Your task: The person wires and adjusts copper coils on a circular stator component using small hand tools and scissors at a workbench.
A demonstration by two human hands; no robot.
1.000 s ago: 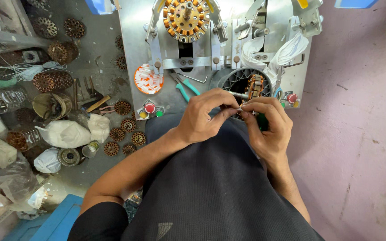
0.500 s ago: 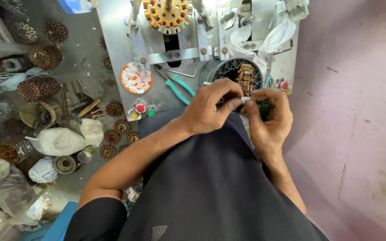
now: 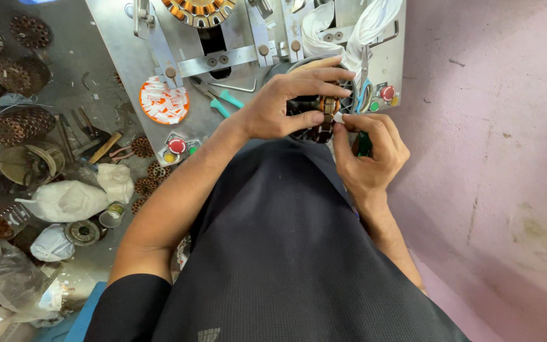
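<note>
Both hands meet over a copper-wound stator [image 3: 321,117] at the bench [image 3: 121,47] edge: left hand [image 3: 283,104] clamped on it, right hand [image 3: 368,152] pinching a small white slip [image 3: 339,118] against it.

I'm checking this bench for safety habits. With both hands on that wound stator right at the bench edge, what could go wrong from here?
1. The stator sits at the bench edge over the lap; if the left hand loosens, it could drop.
2. The right hand pinches a small white slip while also holding a green-handled tool; the slip may slide out or the tool may nick the windings.
3. Teal-handled pliers lie close to the left wrist and could get knocked.
</note>
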